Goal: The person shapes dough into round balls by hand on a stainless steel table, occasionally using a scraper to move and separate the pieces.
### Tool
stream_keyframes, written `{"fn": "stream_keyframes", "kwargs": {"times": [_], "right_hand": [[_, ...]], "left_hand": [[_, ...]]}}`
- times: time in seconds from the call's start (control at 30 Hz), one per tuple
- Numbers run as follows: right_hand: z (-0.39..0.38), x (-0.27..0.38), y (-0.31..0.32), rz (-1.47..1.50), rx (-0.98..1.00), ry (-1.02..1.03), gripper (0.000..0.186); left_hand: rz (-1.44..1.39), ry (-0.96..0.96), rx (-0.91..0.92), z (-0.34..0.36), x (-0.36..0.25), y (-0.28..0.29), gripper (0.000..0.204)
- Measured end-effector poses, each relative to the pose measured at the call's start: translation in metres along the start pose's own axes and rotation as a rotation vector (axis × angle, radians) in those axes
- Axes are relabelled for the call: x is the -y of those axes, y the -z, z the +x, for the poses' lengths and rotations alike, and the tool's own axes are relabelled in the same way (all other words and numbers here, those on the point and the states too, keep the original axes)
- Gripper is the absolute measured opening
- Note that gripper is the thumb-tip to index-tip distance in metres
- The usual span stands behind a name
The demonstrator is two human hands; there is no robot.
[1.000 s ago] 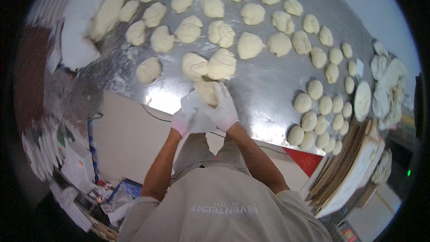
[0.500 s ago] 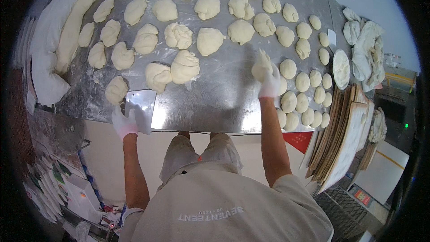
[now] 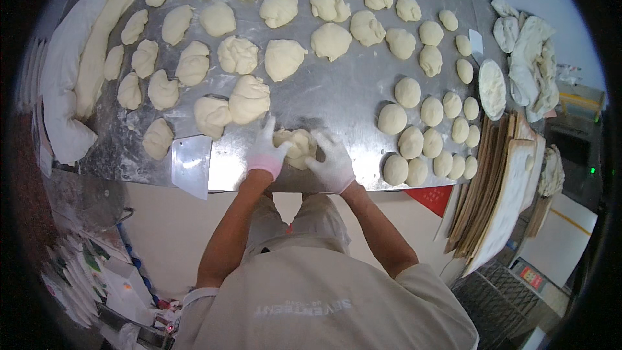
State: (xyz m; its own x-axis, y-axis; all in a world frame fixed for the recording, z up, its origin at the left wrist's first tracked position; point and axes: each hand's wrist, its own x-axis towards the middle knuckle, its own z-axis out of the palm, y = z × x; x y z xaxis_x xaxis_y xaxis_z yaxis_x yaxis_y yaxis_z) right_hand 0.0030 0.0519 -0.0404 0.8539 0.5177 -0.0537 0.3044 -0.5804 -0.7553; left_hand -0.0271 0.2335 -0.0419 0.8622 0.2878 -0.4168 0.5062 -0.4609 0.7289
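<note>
A rough piece of dough (image 3: 297,147) lies on the metal table near its front edge, between my two white-gloved hands. My left hand (image 3: 267,149) cups it from the left, fingers bent against its side. From the right my right hand (image 3: 332,159) presses on it with curved fingers. Just beyond my left hand sit two uneven dough lumps (image 3: 250,99), touching each other. A flat metal scraper (image 3: 190,166) rests at the table's front edge, left of my hands. Smooth round dough balls (image 3: 395,170) stand in rows to the right.
Several uneven dough lumps (image 3: 218,19) cover the back and left of the metal table (image 3: 337,104). A long dough strip (image 3: 107,45) partly under white cloth (image 3: 65,78) lies far left. At the right are a plate of flour (image 3: 492,89), crumpled cloths (image 3: 534,65) and upright boards (image 3: 499,188).
My left hand has left the scraper and a nearby lump and moved right. My right hand has come in from the right-hand balls to the middle, where both now hold a dough piece.
</note>
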Motion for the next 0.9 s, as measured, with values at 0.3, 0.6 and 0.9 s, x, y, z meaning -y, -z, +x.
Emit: {"fn": "stream_keyframes", "kwargs": {"times": [0.3,0.6,0.9], "right_hand": [[0.001,-0.004,-0.029,-0.047,0.031,-0.226,0.053],[-0.004,-0.001,-0.05,0.141,-0.04,-0.111,0.038],[0.032,-0.02,-0.029,-0.233,-0.089,0.038,0.064]], "left_hand": [[0.389,-0.397,0.054,0.024,0.017,-0.013,0.028],[0.102,-0.009,0.199,-0.001,-0.001,0.002,0.043],[0.15,-0.534,0.038,0.003,-0.017,0.0,0.033]]}}
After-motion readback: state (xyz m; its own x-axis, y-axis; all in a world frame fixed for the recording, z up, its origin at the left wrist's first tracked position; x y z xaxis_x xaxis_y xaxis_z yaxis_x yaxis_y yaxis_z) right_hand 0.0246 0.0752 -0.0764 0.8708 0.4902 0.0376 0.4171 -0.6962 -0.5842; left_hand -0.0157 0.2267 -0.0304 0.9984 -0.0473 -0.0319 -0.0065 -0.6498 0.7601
